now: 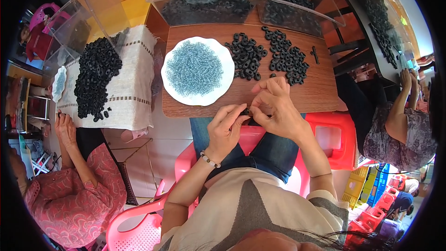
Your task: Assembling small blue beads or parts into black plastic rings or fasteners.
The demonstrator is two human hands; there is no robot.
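Just off the near edge of the brown wooden table, my two hands meet over my lap. My left hand pinches a small black ring-like part, mostly hidden by the fingertips. Thumb and forefinger of my right hand close together right beside it; whatever they hold is too small to make out. Beyond my left hand stands a white scalloped plate heaped with tiny clear bluish pieces. Two loose piles of black parts, a left pile and a right pile, lie past my right hand.
Clear bins, a middle bin and a right bin, hold more black parts at the table's back. A short black rod lies at the right. Co-workers sit either side; the left one's cloth-covered table bears another black heap.
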